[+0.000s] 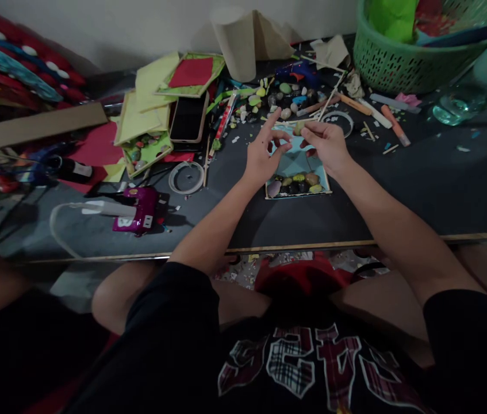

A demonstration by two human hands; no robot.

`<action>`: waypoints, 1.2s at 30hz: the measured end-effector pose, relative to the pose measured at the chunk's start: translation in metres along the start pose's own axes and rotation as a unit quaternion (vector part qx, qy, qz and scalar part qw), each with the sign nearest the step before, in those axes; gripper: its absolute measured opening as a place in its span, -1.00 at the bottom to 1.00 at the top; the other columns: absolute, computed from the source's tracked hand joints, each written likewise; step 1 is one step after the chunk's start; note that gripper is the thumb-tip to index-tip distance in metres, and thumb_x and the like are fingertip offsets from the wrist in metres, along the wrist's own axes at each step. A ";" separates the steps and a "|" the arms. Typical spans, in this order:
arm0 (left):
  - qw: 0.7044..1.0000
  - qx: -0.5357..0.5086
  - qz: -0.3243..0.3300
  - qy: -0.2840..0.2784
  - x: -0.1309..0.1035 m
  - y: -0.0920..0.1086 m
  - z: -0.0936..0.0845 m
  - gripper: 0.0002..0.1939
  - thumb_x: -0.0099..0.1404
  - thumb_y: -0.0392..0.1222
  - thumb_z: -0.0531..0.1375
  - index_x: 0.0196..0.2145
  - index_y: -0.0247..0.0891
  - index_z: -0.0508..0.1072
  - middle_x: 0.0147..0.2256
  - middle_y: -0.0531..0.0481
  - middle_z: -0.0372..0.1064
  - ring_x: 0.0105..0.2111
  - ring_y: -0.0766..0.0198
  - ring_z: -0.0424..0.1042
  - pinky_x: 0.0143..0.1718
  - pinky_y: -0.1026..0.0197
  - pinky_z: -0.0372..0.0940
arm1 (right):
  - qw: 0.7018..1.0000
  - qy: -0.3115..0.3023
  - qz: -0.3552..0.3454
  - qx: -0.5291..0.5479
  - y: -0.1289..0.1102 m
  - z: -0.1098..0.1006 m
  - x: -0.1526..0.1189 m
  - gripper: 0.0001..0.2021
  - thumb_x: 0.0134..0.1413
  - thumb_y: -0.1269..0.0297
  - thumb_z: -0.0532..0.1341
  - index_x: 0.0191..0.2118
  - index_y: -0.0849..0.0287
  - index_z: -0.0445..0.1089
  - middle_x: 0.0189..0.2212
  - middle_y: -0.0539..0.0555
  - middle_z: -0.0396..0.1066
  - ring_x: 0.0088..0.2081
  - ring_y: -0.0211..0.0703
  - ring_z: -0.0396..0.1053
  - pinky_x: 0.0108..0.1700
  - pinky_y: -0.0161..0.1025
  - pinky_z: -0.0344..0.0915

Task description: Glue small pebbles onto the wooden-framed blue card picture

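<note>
A small light-blue panel (290, 164) with thin stick edging lies on the dark table in front of me. Along its near edge runs a row of dark, yellow and brown pebbles (297, 185). My right hand (326, 144) is above the panel's right side, thumb and fingers pinching a yellowish-green pebble (299, 128). Over the left side hovers my left hand (265, 148), its index finger raised and the thumb and other fingers curved apart, with nothing visible between them. Part of the panel is hidden behind both hands.
Loose pebbles (285, 88) and glue sticks (395, 125) lie behind the panel. A green basket (394, 63) and a glass bottle (459, 98) stand at the right. To the left are a phone (189, 118), a tape roll (186, 177) and a purple extension socket (142, 211).
</note>
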State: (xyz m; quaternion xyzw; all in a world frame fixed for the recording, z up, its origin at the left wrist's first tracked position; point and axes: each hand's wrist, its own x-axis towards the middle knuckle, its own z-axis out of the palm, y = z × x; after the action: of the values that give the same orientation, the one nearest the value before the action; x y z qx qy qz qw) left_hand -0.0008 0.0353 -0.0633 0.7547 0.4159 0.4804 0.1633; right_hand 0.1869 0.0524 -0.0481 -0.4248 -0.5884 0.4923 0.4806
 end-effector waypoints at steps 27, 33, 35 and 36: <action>1.000 -0.020 0.002 0.021 0.001 -0.009 -0.001 -0.31 0.23 0.43 0.13 0.19 0.07 0.29 0.26 -0.12 0.16 0.23 -0.04 0.25 0.14 0.00 0.27 | 0.997 -0.061 0.015 0.044 -0.010 0.008 -0.008 -0.36 -0.17 -0.32 0.37 -0.13 0.13 0.54 -0.33 0.04 0.50 -0.46 -0.33 0.33 -0.56 -0.37 0.26; 0.997 -0.066 0.005 -0.042 0.006 -0.026 0.003 -0.40 0.29 0.43 0.06 0.08 0.07 0.48 0.21 -0.03 0.30 0.28 -0.04 0.21 0.28 -0.17 0.16 | 0.992 -0.080 0.058 0.081 -0.024 0.009 -0.013 -0.39 -0.33 -0.28 0.45 -0.23 0.12 0.54 -0.46 -0.04 0.42 -0.52 -0.39 0.26 -0.60 -0.43 0.18; 0.996 -0.080 0.011 -0.028 0.006 -0.027 0.005 -0.41 0.28 0.42 0.06 0.10 0.11 0.47 0.21 -0.01 0.30 0.28 -0.03 0.22 0.23 -0.16 0.22 | 0.992 -0.079 0.060 0.072 -0.025 0.009 -0.013 -0.40 -0.33 -0.30 0.45 -0.29 0.14 0.53 -0.50 -0.04 0.40 -0.54 -0.40 0.23 -0.61 -0.43 0.16; 0.996 -0.081 0.014 -0.020 0.005 -0.027 0.006 -0.41 0.27 0.43 0.07 0.09 0.12 0.47 0.19 -0.01 0.31 0.27 -0.03 0.24 0.21 -0.14 0.25 | 0.993 -0.077 0.059 0.065 -0.024 0.008 -0.013 -0.40 -0.32 -0.30 0.44 -0.32 0.15 0.52 -0.51 -0.04 0.39 -0.56 -0.41 0.22 -0.62 -0.43 0.15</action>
State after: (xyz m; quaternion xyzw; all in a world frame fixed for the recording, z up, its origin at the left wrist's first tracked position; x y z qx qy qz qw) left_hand -0.0071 0.0565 -0.0808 0.7541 0.3614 0.4999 0.2254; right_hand 0.1804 0.0347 -0.0269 -0.3877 -0.5640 0.5883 0.4307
